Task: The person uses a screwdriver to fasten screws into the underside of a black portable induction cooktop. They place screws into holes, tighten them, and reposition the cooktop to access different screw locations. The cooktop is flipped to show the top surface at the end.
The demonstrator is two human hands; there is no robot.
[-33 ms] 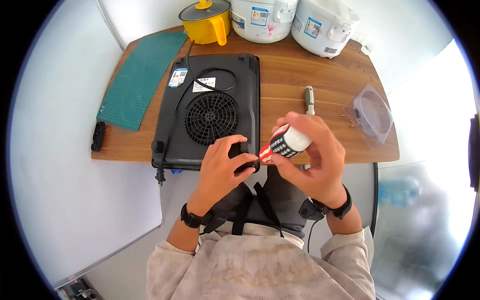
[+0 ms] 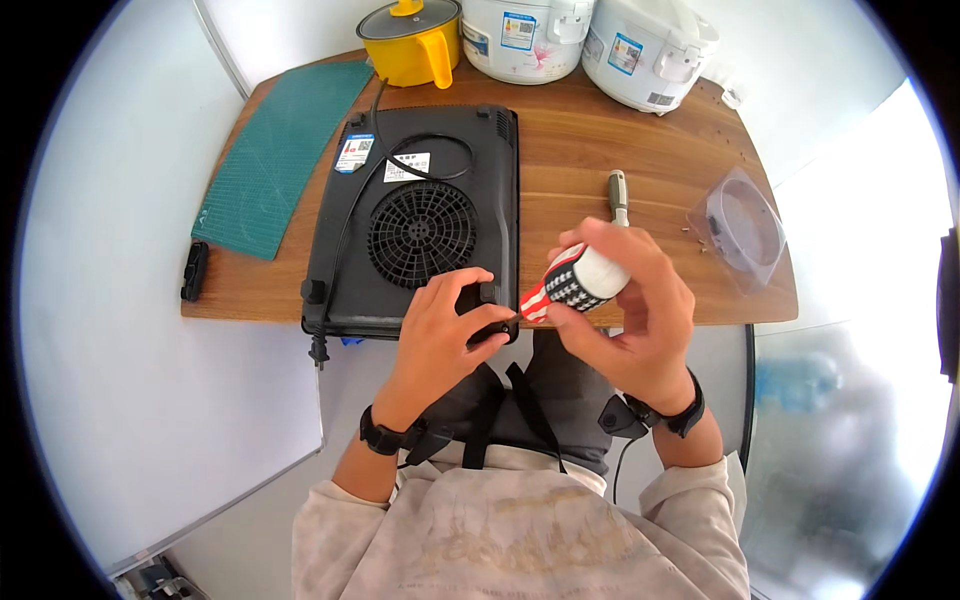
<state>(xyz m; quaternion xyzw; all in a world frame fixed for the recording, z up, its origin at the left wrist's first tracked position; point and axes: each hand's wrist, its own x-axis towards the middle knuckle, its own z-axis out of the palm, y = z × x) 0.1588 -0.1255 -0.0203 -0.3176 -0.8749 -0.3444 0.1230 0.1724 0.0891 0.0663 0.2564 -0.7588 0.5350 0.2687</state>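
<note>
A black induction cooker (image 2: 350, 240) lies upside down on the table, its round fan grille and coiled cord facing up. My left hand (image 2: 440, 325) rests over its near right corner, fingers apart, with thumb and forefinger either side of a small hole there. In my right hand (image 2: 640, 310) is a thick-handled screwdriver (image 2: 580, 278), red, white and black, gripped between thumb and fingers. It is tilted, its thin dark tip at that corner beside my left forefinger. The very end of the tip is too small to make out.
A grey-handled screwdriver (image 2: 619, 198) lies beyond my right hand. Near small loose screws stands a clear plastic box (image 2: 745, 235). A green cutting mat (image 2: 275, 165) and black clip-like object (image 2: 195, 271) lie left. Behind are a yellow pot (image 2: 400, 60) and two white rice cookers (image 2: 520, 60).
My right hand and the screwdriver in it have turned very slightly, the handle a little higher. My left hand stays at the same corner.
</note>
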